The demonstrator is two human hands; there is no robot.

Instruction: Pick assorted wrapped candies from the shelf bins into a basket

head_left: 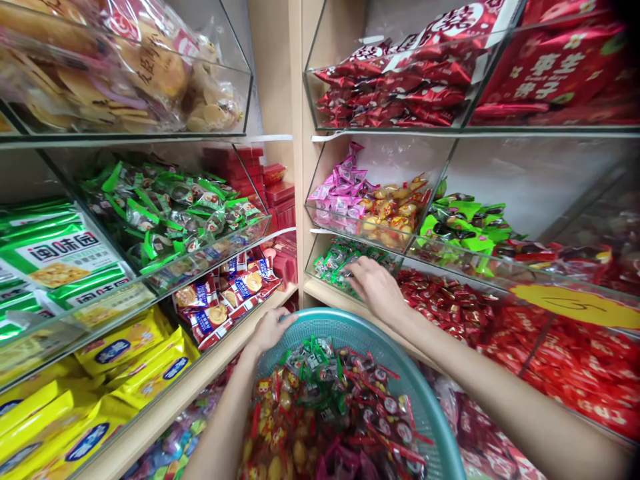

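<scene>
A teal plastic basket [440, 413] holds green, red, gold and pink wrapped candies. My left hand [273, 330] grips the basket's rim at its back left, thumb over the edge. My right hand [373, 287] reaches past the rim into a low clear bin of small green-wrapped candies [333, 260]. Its fingers are bent down over the candies, and whatever lies beneath the fingertips is hidden.
Clear bins line wooden shelves on both sides of a corner post [300, 153]. Yellow packets [135, 353] lie at the lower left, red candies [445, 300] right of my right hand. A yellow price tag [575, 307] hangs at right.
</scene>
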